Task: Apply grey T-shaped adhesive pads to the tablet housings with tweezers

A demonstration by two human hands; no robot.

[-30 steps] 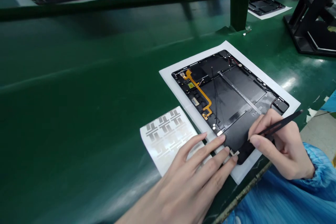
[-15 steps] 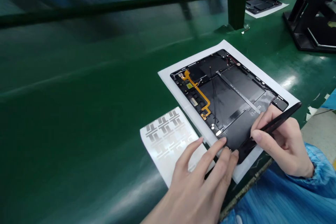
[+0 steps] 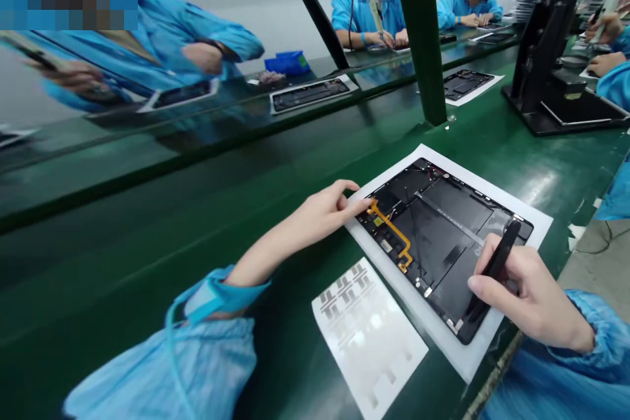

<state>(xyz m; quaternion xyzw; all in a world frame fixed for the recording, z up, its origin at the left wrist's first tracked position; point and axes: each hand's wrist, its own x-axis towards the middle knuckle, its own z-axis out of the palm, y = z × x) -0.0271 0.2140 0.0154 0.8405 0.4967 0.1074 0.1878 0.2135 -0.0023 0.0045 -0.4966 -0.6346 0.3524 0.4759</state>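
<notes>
An opened tablet housing lies on a white sheet, its inner parts facing up. An orange flex cable runs along its left side. My left hand reaches to the far left corner, fingers apart, with a fingertip at the cable's upper end. In my right hand is a pair of black tweezers, tips pointing down over the near right part of the housing. A white sticker sheet with grey T-shaped pieces lies beside the housing, nearer to me.
A green post rises behind the housing. To the right stands a black press-like fixture with a red handle. More tablet housings lie on the raised ledge, and several co-workers in blue sit or stand beyond it. The bench edge runs along my right.
My left hand has moved from the housing's near edge to its far left corner. My right hand still holds the tweezers over the housing. The view has tilted up, showing the co-workers.
</notes>
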